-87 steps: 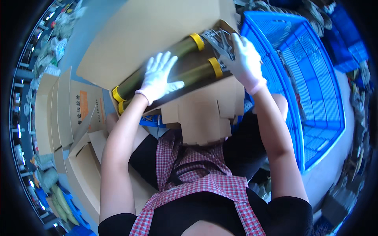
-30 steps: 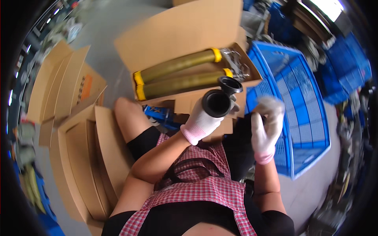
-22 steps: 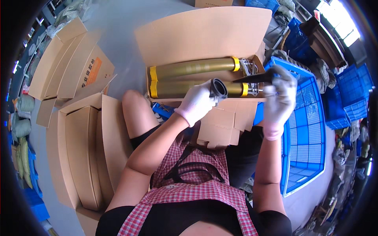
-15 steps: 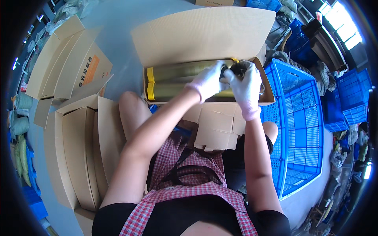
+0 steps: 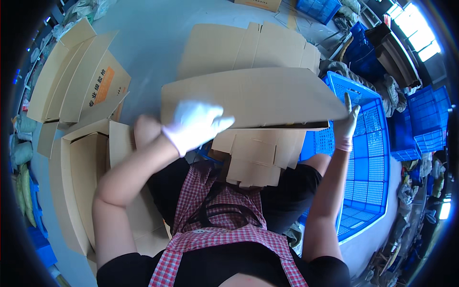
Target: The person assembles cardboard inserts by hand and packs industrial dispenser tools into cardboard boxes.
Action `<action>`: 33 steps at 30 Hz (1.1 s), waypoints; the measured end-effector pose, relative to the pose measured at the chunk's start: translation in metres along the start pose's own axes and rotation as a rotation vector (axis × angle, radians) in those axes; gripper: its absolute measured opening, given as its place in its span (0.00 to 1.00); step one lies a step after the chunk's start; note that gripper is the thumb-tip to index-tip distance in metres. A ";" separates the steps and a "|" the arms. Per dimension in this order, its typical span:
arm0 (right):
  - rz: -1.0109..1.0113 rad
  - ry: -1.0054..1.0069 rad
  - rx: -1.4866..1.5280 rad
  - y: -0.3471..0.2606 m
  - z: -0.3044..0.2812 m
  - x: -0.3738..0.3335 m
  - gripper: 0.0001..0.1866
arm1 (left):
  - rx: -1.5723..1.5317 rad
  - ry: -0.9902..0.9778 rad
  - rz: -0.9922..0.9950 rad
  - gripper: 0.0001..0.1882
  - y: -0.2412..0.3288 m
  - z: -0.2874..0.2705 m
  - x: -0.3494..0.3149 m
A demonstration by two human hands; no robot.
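Observation:
A long cardboard box lies across in front of me, its wide lid flap (image 5: 253,95) folded most of the way over it. Only a narrow dark gap shows below the flap's near edge, so the contents are hidden. My left hand (image 5: 196,123), in a white glove and smeared by motion, is over the flap's left part with fingers stretched to the right and nothing in them. My right hand (image 5: 345,125), also gloved, is at the flap's right corner, fingers extended upward and touching or very near its edge.
Folded brown cardboard (image 5: 253,155) lies between the box and my lap. A blue plastic crate (image 5: 366,158) stands at the right. Open cartons (image 5: 103,79) (image 5: 57,191) stand at the left. More cardboard (image 5: 215,45) extends behind the flap.
The flap has swung down from upright, hiding the olive-green lengths with yellow ends. My hands, earlier together over a dark object, have moved apart; that object is out of sight.

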State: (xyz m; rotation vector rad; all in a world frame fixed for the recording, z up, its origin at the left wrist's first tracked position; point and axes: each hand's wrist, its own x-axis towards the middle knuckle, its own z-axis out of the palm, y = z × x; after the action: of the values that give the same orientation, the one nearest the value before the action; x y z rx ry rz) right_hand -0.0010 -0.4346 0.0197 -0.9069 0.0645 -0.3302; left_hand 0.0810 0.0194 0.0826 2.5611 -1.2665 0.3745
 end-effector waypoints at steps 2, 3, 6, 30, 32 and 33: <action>0.103 -0.075 -0.678 -0.007 -0.021 -0.011 0.33 | -0.172 -0.013 -0.187 0.18 -0.018 0.031 -0.047; 0.168 -0.179 -0.783 -0.008 -0.015 -0.017 0.40 | 0.057 -0.047 -0.295 0.23 -0.025 0.024 -0.050; 0.185 -0.279 -0.860 -0.002 -0.010 -0.026 0.44 | 0.126 0.003 -0.561 0.38 -0.053 0.015 -0.075; -0.226 -0.068 -0.959 0.035 -0.035 -0.028 0.25 | -0.869 0.518 -0.809 0.22 -0.039 0.059 -0.098; -0.268 -0.057 -0.988 0.033 -0.028 -0.025 0.24 | -0.941 0.530 -0.879 0.21 -0.040 0.059 -0.099; -0.313 -0.041 -1.016 0.031 -0.025 -0.023 0.24 | -0.939 0.531 -0.885 0.21 -0.040 0.060 -0.098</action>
State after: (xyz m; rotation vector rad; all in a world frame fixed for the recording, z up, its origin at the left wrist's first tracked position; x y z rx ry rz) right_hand -0.0202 -0.4287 -0.0218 -1.9404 0.0504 -0.5865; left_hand 0.0625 0.0945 -0.0114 1.7462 0.0022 0.1664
